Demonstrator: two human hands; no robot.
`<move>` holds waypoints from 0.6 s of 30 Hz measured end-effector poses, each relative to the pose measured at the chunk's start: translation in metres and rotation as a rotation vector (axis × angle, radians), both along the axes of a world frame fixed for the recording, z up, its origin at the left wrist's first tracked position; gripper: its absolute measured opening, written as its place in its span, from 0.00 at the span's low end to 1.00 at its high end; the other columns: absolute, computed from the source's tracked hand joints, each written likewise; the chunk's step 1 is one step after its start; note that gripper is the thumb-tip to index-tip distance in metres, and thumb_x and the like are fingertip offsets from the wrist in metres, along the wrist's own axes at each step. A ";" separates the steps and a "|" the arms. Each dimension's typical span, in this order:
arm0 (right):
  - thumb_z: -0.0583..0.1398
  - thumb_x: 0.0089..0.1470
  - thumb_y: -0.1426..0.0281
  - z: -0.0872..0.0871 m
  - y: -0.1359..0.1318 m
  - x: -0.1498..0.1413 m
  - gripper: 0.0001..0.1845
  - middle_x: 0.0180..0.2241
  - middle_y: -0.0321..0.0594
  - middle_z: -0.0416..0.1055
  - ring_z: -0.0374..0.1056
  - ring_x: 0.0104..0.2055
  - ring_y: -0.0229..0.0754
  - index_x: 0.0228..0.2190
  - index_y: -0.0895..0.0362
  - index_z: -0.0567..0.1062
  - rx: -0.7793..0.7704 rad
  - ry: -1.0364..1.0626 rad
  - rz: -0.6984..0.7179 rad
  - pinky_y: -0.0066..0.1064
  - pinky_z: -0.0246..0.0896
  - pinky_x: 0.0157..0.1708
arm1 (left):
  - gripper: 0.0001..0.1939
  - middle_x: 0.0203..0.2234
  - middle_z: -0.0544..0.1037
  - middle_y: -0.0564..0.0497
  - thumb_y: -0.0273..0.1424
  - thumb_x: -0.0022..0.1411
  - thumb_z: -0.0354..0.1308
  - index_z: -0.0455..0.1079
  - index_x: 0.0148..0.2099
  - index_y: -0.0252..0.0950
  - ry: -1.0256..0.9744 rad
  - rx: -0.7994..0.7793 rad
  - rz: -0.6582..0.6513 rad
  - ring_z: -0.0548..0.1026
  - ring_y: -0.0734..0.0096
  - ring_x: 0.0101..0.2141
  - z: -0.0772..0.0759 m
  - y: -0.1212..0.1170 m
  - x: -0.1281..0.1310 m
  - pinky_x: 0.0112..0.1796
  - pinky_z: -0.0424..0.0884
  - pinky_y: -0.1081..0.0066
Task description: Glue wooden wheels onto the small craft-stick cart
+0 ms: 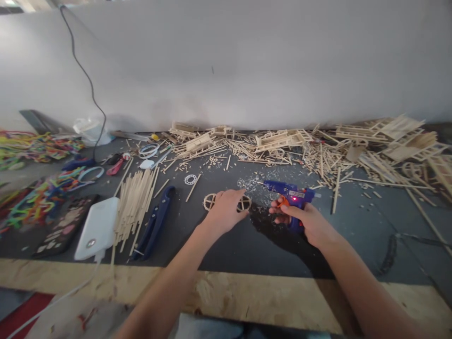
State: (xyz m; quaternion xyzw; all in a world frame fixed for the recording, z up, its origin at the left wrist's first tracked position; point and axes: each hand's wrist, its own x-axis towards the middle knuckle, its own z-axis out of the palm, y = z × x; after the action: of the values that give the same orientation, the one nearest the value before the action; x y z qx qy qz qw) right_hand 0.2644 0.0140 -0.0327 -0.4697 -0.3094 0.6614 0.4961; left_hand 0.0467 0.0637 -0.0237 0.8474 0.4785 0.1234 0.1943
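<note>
My left hand (226, 209) reaches palm down over a small wooden frame with round, spoked ends. Its right wheel (244, 203) sits between my thumb and fingers, and its left wheel (209, 202) shows past the hand. The middle is hidden under my hand, so I cannot tell whether the wheels are joined. My right hand (294, 216) is wrapped round the handle of a blue hot glue gun (282, 188), fingers by its orange trigger. A red light glows on the gun's side. Its nozzle points left, above clear glue scraps (252, 184) on the dark table.
Wooden sticks and stick-built models (286, 139) are heaped along the back wall. To my left lie a stick bundle (136, 202), a blue hand cutter (155, 223), a white power bank (97, 228), a dark phone (67, 226) and colourful pipe cleaners (38, 197). A white perforated ring (190, 179) lies ahead.
</note>
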 end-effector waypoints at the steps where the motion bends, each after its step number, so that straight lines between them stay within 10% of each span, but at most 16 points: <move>1: 0.68 0.40 0.66 -0.002 0.000 -0.002 0.13 0.35 0.40 0.75 0.72 0.38 0.45 0.31 0.56 0.76 0.005 -0.010 -0.011 0.31 0.69 0.31 | 0.31 0.50 0.69 0.39 0.38 0.55 0.56 0.57 0.59 0.33 -0.027 -0.020 -0.007 0.65 0.52 0.51 0.001 -0.001 0.001 0.51 0.57 0.54; 6: 0.69 0.38 0.66 -0.008 0.001 -0.015 0.14 0.30 0.37 0.76 0.71 0.31 0.40 0.31 0.56 0.76 0.026 -0.210 -0.121 0.30 0.66 0.33 | 0.38 0.54 0.66 0.46 0.40 0.55 0.56 0.45 0.64 0.43 -0.321 -0.142 -0.037 0.63 0.59 0.54 0.002 -0.015 0.008 0.52 0.60 0.60; 11: 0.69 0.35 0.66 -0.004 -0.001 -0.025 0.15 0.28 0.36 0.75 0.71 0.32 0.43 0.29 0.55 0.76 0.024 -0.316 -0.181 0.31 0.65 0.34 | 0.33 0.55 0.65 0.47 0.38 0.53 0.60 0.55 0.60 0.44 -0.544 -0.173 -0.084 0.63 0.60 0.54 -0.004 -0.025 0.013 0.54 0.58 0.60; 18: 0.69 0.33 0.64 -0.005 -0.004 -0.026 0.15 0.26 0.35 0.74 0.69 0.30 0.42 0.27 0.55 0.75 0.036 -0.372 -0.254 0.32 0.64 0.33 | 0.26 0.39 0.73 0.46 0.35 0.50 0.63 0.62 0.51 0.35 -1.122 -0.760 0.174 0.73 0.68 0.35 -0.009 -0.029 0.026 0.34 0.72 0.68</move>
State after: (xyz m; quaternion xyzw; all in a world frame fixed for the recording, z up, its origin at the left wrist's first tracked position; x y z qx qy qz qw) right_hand 0.2386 0.0103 -0.0374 -0.6099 -0.3458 0.4900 0.5180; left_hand 0.0730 0.0345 -0.0328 0.4864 0.3821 0.3825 0.6864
